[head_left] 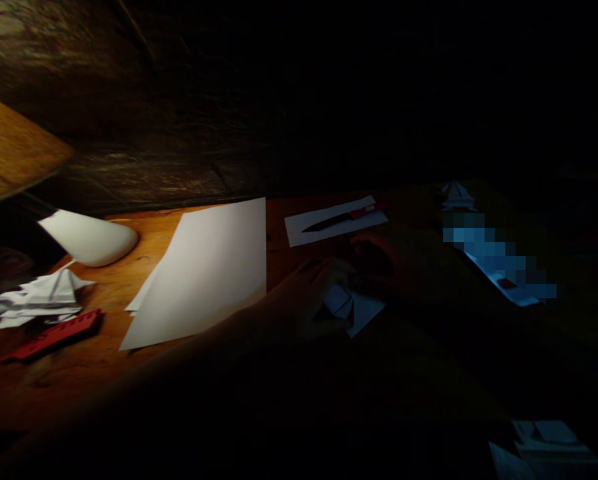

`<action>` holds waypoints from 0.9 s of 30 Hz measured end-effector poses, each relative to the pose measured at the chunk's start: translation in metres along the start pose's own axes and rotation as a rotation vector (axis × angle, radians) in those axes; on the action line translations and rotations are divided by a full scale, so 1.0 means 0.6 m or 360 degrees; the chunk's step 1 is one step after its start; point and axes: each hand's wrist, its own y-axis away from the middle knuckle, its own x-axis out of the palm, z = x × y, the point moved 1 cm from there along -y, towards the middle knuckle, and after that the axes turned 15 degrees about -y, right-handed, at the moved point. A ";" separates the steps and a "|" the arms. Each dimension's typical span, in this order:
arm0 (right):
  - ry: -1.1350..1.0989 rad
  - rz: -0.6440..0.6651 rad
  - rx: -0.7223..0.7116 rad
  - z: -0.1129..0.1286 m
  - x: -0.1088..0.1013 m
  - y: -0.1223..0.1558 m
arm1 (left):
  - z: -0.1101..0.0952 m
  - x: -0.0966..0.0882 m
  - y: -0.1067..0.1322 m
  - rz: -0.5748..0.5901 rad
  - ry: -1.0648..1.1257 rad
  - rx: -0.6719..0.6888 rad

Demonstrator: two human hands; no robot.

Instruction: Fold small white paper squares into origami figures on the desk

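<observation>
A small sheet of folded white paper (366, 312) lies on the wooden table with creases across it. My left hand (319, 287) reaches in from the left and grips its left side, thumb low and fingers over the upper part. Just above the paper's right part is my right hand (383, 257), in deep shadow. Its fingers look curled, and whatever they hold, if anything, is hidden. Beyond both hands, a knife (329, 222) with a dark blade and red handle rests on a strip of white paper (295, 235).
Large white sheets (213, 273) lie left of my hands, under a white lamp head (91, 239). Crumpled folded paper (49, 297) and a red object (59, 335) are at far left. To the right are a folded paper piece (457, 195), a blue-lit blurred item (521, 293) and folded papers (553, 447).
</observation>
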 end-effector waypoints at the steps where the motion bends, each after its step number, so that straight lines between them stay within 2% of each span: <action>1: 0.0007 0.0040 0.0021 0.002 -0.001 0.000 | 0.001 0.000 0.001 -0.0031 -0.0007 -0.0022; 4: 0.0089 0.0137 -0.0051 0.006 0.001 -0.001 | 0.005 0.002 0.002 -0.0133 -0.0055 -0.0142; 9: 0.0012 0.0097 -0.0144 0.006 0.004 -0.006 | 0.012 0.005 0.003 -0.0187 -0.0048 -0.0315; 13: -0.0388 0.0090 -0.0028 0.006 0.004 -0.010 | 0.018 0.005 0.002 -0.0232 0.0042 -0.0387; 16: -0.0638 -0.0025 0.0074 0.012 0.003 -0.011 | 0.027 0.007 0.005 -0.0275 0.0188 -0.0511; 21: -0.0794 -0.0208 0.0069 0.040 0.002 -0.011 | 0.027 0.013 0.012 -0.0308 0.0464 -0.0619; 24: -0.0888 -0.0353 0.0112 0.051 0.004 -0.011 | 0.020 0.014 0.008 -0.0318 0.0793 -0.0724; 27: -0.0942 -0.0371 0.0051 0.053 0.005 -0.008 | 0.018 0.009 -0.002 -0.0459 0.1130 -0.0795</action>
